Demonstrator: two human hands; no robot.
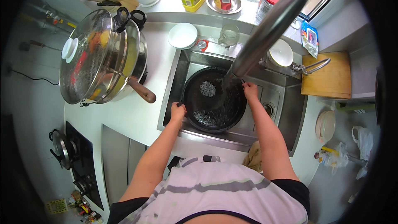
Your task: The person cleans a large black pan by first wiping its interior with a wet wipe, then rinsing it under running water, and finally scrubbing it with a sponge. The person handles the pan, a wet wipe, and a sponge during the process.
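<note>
A large round black pan (217, 99) lies in the stainless steel sink (279, 84), with water and white foam or bubbles on its dark inside. My left hand (178, 112) grips a black handle on the pan's left side. At the upper right of the rim, my right hand (250, 91) is closed on the opposite handle. The thick metal faucet (267, 34) arches over the sink, and its outlet sits above the pan with water seeming to run down. A drain (268, 108) shows right of the pan.
Left of the sink stands a stacked steamer pot (90, 59) with glass lids; a wooden-handled utensil (141, 90) juts from it. Behind are a white bowl (182, 35), a glass mug (229, 35) and another bowl (280, 53). A wooden cutting board (326, 74) leans at right.
</note>
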